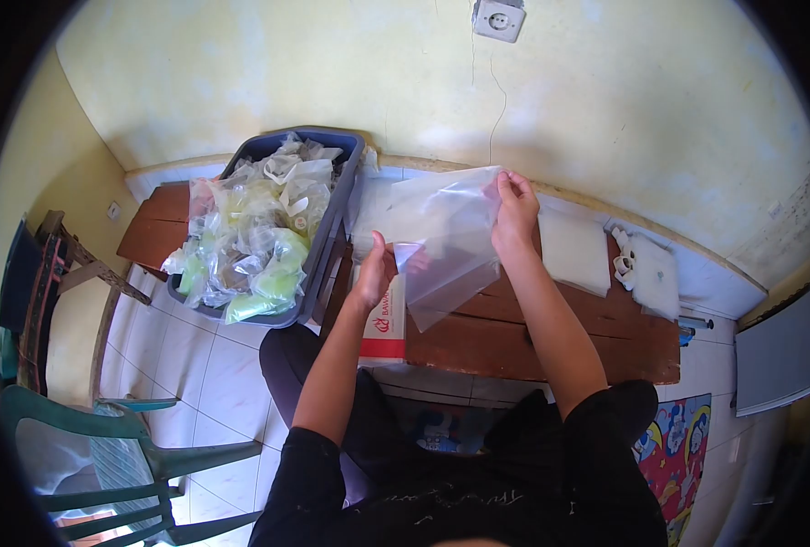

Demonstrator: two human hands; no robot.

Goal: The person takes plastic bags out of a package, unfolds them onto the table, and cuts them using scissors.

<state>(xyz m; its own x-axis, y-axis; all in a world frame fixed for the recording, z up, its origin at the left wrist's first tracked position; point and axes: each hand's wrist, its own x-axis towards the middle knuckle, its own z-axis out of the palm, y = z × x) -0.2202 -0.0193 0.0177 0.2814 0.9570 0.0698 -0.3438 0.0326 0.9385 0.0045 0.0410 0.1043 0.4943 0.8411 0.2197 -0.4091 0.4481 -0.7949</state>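
A clear plastic bag (451, 219) hangs spread over the bench between my hands. My right hand (516, 208) pinches its upper right corner between thumb and fingers. At the bag's left edge is my left hand (376, 275), its thumb raised and apart from its fingers. Those fingers reach behind or into the translucent film; which of the two I cannot tell. Beneath the hands, a white and red box (383, 333) with printed lettering lies partly covered by the bag and my left hand.
A grey plastic tub (339, 205) heaped with filled plastic bags (259, 232) stands on the left. Stacks of clear bags (574, 253) lie on the brown wooden bench (505, 333). A green chair (150, 456) is at lower left, and a wall socket (499, 20) above.
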